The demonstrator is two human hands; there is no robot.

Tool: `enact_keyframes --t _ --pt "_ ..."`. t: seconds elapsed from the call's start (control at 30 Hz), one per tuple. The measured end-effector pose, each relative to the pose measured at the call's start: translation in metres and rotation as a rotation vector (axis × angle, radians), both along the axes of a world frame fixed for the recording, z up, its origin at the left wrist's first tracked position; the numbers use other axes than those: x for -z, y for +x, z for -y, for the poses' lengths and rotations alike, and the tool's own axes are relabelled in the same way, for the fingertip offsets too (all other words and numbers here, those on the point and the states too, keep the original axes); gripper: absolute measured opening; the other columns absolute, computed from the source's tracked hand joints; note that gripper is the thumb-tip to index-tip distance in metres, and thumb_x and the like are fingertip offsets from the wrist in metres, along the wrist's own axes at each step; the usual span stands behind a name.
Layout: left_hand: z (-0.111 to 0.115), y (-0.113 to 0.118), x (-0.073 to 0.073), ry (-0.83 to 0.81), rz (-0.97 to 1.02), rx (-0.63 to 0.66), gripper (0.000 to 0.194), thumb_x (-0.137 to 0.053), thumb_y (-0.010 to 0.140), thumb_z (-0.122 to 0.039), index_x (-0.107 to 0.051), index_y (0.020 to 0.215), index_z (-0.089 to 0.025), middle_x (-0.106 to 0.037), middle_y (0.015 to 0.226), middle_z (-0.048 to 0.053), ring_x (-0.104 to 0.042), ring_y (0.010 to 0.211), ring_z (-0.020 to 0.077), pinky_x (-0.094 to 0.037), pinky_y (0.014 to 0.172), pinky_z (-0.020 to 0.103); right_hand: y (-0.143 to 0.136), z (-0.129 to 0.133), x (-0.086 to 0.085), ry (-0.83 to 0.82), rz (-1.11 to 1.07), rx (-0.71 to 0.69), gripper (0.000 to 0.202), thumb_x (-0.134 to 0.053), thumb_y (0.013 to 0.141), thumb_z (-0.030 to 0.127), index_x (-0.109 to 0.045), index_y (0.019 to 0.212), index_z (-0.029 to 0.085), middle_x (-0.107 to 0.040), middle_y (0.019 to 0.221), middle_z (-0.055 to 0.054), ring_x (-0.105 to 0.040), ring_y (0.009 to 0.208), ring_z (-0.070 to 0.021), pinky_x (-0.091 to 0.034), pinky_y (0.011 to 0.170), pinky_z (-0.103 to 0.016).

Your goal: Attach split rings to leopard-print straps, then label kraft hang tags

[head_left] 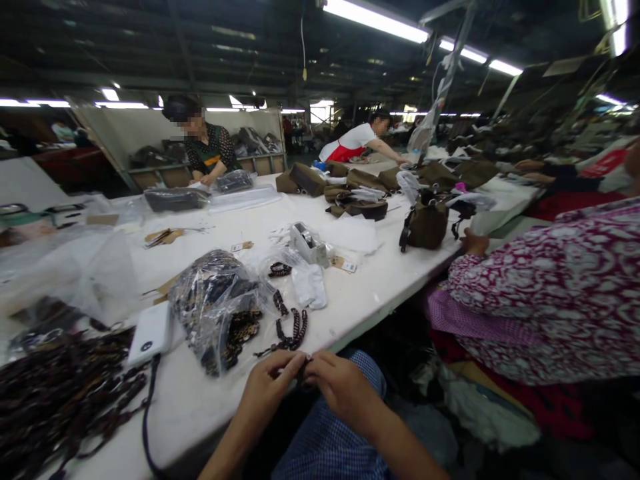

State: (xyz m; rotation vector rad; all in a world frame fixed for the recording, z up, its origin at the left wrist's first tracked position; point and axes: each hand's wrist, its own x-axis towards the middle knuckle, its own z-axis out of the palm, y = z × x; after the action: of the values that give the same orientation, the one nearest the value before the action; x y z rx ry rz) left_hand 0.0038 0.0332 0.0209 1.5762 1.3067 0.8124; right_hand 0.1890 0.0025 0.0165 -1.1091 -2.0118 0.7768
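Note:
My left hand (273,380) and my right hand (343,387) meet just off the table's front edge, above my lap. Fingertips of both pinch a small dark piece (301,377), mostly covered by the fingers, so its kind is unclear. Just beyond them a dark brown braided strap (293,330) lies curled on the white table (350,310). Left of it rests a clear plastic bag (220,307) full of dark and tan braided pieces. A large heap of dark braided straps (65,400) spreads over the near left of the table.
A white power bank (150,333) with a black cable lies left. A tape dispenser (307,245), a white packet (309,287) and paper tags (344,265) sit mid-table. Brown bags (425,220) stand farther off. A co-worker in a patterned sleeve (545,287) sits close at right; others work across.

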Motion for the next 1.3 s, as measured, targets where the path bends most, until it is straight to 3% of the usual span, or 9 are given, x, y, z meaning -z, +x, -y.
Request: enact_keyframes --t 0.2,0.4,0.53,0.63,0.7,0.8,0.87,1.0,1.3 --pt "0.001 -0.001 -0.003 0.027 -0.075 0.023 0.027 -0.064 0.081 -0.046 -0.078 0.083 -0.023 -0.077 0.090 0.005 -0.068 0.087 0.0236 -0.051 0.077 0.030 0.000 0.000 -0.001 0.111 0.242 -0.025 0.017 -0.053 0.095 0.011 -0.065 0.101 0.021 -0.070 0.104 -0.003 -0.065 0.094 -0.0164 -0.048 0.083 -0.022" --pt "0.001 -0.002 -0.007 0.015 -0.092 0.054 0.021 -0.068 0.079 -0.041 -0.077 0.078 -0.021 -0.076 0.082 0.004 -0.068 0.080 0.0218 -0.049 0.072 0.027 0.000 0.001 -0.001 0.148 0.387 -0.035 0.012 -0.056 0.095 0.017 -0.066 0.099 0.022 -0.071 0.094 -0.003 -0.065 0.088 -0.0189 -0.047 0.078 -0.025" --pt "0.000 -0.001 -0.010 -0.008 0.006 0.019 0.026 -0.066 0.080 -0.043 -0.073 0.078 -0.018 -0.073 0.077 0.004 -0.066 0.073 0.0199 -0.051 0.069 0.027 0.000 0.002 -0.008 0.011 0.107 -0.025 0.016 -0.056 0.093 0.012 -0.068 0.096 0.023 -0.071 0.102 -0.003 -0.065 0.095 -0.0160 -0.047 0.086 -0.023" --pt "0.000 -0.002 -0.013 0.026 0.071 -0.066 0.027 -0.063 0.082 -0.044 -0.070 0.082 -0.018 -0.071 0.082 0.004 -0.066 0.079 0.0200 -0.052 0.073 0.027 -0.001 0.000 -0.012 -0.117 -0.204 0.119 0.010 -0.062 0.090 0.016 -0.069 0.089 0.023 -0.066 0.119 -0.002 -0.061 0.110 -0.0167 -0.043 0.098 -0.025" --pt "0.001 -0.005 -0.014 0.098 0.084 -0.116 0.025 -0.063 0.082 -0.043 -0.069 0.082 -0.019 -0.071 0.093 0.006 -0.066 0.094 0.0226 -0.052 0.082 0.028 -0.002 -0.002 -0.011 -0.199 -0.359 0.245 0.005 -0.064 0.088 0.020 -0.068 0.087 0.021 -0.065 0.123 -0.004 -0.062 0.108 -0.0182 -0.046 0.094 -0.026" --pt "0.003 -0.008 -0.013 0.157 0.089 -0.122 0.023 -0.063 0.083 -0.042 -0.068 0.081 -0.020 -0.071 0.104 0.008 -0.064 0.105 0.0245 -0.051 0.090 0.031 -0.004 -0.005 -0.007 -0.329 -0.487 0.344 0.012 -0.060 0.090 0.030 -0.066 0.087 0.019 -0.072 0.095 -0.005 -0.067 0.080 -0.0168 -0.051 0.071 -0.024" --pt "0.007 -0.009 -0.011 0.115 0.075 -0.071 0.024 -0.059 0.086 -0.042 -0.068 0.086 -0.020 -0.072 0.096 0.007 -0.068 0.093 0.0223 -0.054 0.084 0.030 -0.006 -0.005 -0.006 -0.386 -0.526 0.364 0.018 -0.058 0.091 0.035 -0.063 0.086 0.019 -0.071 0.078 -0.002 -0.063 0.064 -0.0148 -0.048 0.059 -0.023" --pt "0.015 -0.004 -0.007 0.098 0.024 -0.026 0.027 -0.057 0.087 -0.045 -0.070 0.088 -0.020 -0.072 0.082 0.004 -0.068 0.074 0.0197 -0.055 0.071 0.028 -0.009 -0.003 -0.009 -0.370 -0.477 0.396 0.019 -0.057 0.091 0.038 -0.061 0.086 0.019 -0.069 0.066 0.000 -0.058 0.050 -0.0123 -0.044 0.051 -0.021" --pt "0.023 0.005 -0.001 0.292 -0.020 -0.068 0.014 -0.065 0.085 -0.034 -0.075 0.082 -0.025 -0.077 0.092 0.002 -0.069 0.091 0.0206 -0.052 0.087 0.029 -0.014 0.001 -0.013 -0.372 -0.436 0.375 0.015 -0.053 0.091 0.032 -0.061 0.093 0.020 -0.065 0.055 0.004 -0.055 0.045 -0.0108 -0.042 0.048 -0.019"
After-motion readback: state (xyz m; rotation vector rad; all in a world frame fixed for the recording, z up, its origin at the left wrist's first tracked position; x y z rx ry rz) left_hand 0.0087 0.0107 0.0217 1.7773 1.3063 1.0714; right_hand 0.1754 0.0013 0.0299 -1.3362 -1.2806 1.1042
